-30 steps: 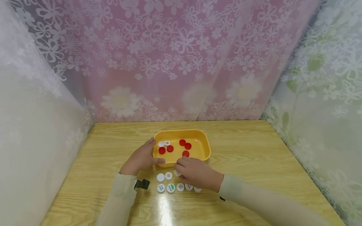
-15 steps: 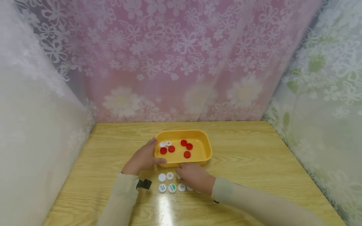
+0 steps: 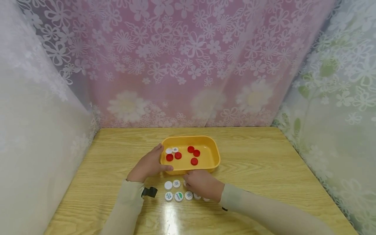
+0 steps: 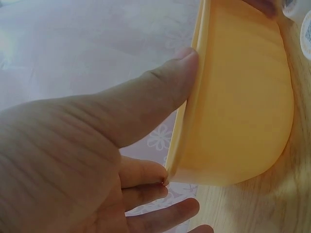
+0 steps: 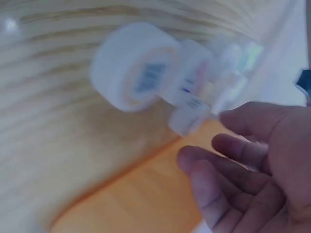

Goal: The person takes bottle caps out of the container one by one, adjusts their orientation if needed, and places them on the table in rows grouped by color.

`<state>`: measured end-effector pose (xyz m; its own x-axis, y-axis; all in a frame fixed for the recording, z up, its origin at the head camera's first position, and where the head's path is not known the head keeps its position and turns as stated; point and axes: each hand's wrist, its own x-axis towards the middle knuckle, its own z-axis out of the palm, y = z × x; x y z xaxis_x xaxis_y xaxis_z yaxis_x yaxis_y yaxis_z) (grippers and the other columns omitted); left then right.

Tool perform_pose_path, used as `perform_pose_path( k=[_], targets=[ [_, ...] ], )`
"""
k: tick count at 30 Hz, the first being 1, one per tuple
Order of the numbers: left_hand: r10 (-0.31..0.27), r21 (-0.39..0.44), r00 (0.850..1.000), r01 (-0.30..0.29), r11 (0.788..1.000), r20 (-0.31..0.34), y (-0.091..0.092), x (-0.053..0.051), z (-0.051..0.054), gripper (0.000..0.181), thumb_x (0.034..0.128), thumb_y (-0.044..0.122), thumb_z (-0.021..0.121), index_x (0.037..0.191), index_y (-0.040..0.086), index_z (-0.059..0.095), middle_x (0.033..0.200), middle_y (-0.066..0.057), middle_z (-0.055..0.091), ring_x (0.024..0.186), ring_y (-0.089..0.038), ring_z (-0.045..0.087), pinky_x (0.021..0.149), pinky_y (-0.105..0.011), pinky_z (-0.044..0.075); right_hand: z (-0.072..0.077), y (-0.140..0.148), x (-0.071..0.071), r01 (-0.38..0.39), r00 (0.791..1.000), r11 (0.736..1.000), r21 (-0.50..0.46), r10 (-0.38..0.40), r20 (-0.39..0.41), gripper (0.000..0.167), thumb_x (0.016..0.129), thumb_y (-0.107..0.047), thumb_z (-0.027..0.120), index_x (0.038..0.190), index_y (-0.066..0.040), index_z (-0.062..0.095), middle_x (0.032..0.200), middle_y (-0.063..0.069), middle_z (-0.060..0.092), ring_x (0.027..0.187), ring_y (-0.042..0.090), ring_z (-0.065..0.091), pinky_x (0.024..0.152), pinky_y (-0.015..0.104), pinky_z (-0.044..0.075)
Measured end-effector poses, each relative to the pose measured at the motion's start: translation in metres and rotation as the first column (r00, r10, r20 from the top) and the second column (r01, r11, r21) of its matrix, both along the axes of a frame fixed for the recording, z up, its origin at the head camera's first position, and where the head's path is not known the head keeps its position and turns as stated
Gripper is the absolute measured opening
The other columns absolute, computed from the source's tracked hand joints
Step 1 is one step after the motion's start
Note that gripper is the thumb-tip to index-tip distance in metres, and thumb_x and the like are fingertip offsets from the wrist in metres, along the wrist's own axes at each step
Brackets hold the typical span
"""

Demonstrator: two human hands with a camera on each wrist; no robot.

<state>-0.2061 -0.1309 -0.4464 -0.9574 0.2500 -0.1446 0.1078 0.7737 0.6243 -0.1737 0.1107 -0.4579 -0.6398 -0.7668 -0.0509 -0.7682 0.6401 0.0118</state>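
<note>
So, the left hand (image 3: 148,164) is gripping the yellow tub (image 3: 210,158) at its left end, the thumb pressing on the near rim and the other fingers spreading about the end. Over on the other side, the right hand (image 3: 202,184) is working just in front of the tub, fingers part-curled, the thumb tip lying right by a small white cap (image 5: 188,119); the wrist view is blurring there, so whether it's being pinched I cannot tell. Two more white caps are lying just left of it, and nearer the person a row of five is running along the desk (image 3: 249,156), one of them showing a green mark (image 3: 179,194). Inside the tub, five red caps (image 3: 194,161) and two white ones (image 3: 168,151) are lying scattered. Farther out, a pink flowered curtain (image 3: 176,65) is hanging behind the desk.
</note>
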Motion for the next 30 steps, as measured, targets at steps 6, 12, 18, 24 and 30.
perform_pose_path(
  k=[6, 12, 18, 24, 30],
  targets=[
    [0.007, -0.016, 1.000, -0.007, 1.000, -0.001, -0.004, 0.001, -0.001, 0.106, 0.0841, 0.045, 0.085, 0.162, 0.001, 0.028, 0.171, -0.015, 0.020, 0.155, -0.037, 0.025, 0.122, -0.056, 0.027, 0.038, 0.006, -0.009, 0.026, 0.999, 0.983, -0.184, -0.018, 0.042, 0.011, 0.097, -0.027, 0.072, 0.091, -0.017, 0.068, 0.078, -0.008, 0.062, 0.065, 0.006, 0.051, 0.061, 0.021, 0.047],
    [0.028, 0.006, 1.000, -0.028, 1.000, 0.006, -0.008, 0.000, -0.003, 0.106, 0.0835, 0.044, 0.086, 0.163, 0.004, 0.028, 0.167, -0.017, 0.029, 0.150, -0.039, 0.035, 0.119, -0.058, 0.032, 0.072, 0.001, -0.064, 0.177, 0.977, 0.974, -0.144, -0.156, 0.143, 0.022, 0.096, -0.030, 0.074, 0.111, -0.015, 0.072, 0.105, -0.001, 0.072, 0.086, 0.015, 0.064, 0.082, 0.033, 0.056],
    [0.043, 0.005, 0.999, -0.043, 0.999, 0.007, -0.010, -0.002, -0.004, 0.106, 0.0831, 0.044, 0.086, 0.163, 0.004, 0.030, 0.165, -0.017, 0.033, 0.148, -0.039, 0.038, 0.118, -0.058, 0.033, 0.070, -0.036, -0.129, 0.249, 0.927, 0.963, 0.099, -0.267, 0.262, 0.021, 0.097, -0.036, 0.072, 0.098, -0.014, 0.072, 0.087, -0.004, 0.065, 0.072, 0.013, 0.056, 0.071, 0.030, 0.052],
    [0.018, -0.001, 1.000, -0.018, 1.000, -0.014, -0.007, -0.003, -0.008, 0.105, 0.0840, 0.044, 0.086, 0.162, 0.003, 0.030, 0.164, -0.018, 0.034, 0.148, -0.037, 0.038, 0.119, -0.055, 0.033, 0.046, -0.076, -0.162, 0.266, 0.917, 0.941, 0.208, -0.314, 0.246, 0.020, 0.094, -0.033, 0.077, 0.090, -0.015, 0.072, 0.072, -0.005, 0.061, 0.060, 0.012, 0.054, 0.061, 0.026, 0.051],
    [0.007, 0.022, 0.999, -0.006, 1.000, -0.039, -0.002, -0.002, -0.006, 0.104, 0.0828, 0.043, 0.087, 0.162, 0.003, 0.032, 0.163, -0.016, 0.037, 0.148, -0.036, 0.040, 0.119, -0.054, 0.034, 0.027, -0.095, -0.164, 0.254, 0.936, 0.924, 0.285, -0.309, 0.168, 0.025, 0.091, -0.031, 0.081, 0.109, -0.015, 0.076, 0.091, -0.003, 0.069, 0.073, 0.015, 0.059, 0.071, 0.029, 0.056]
  ],
)
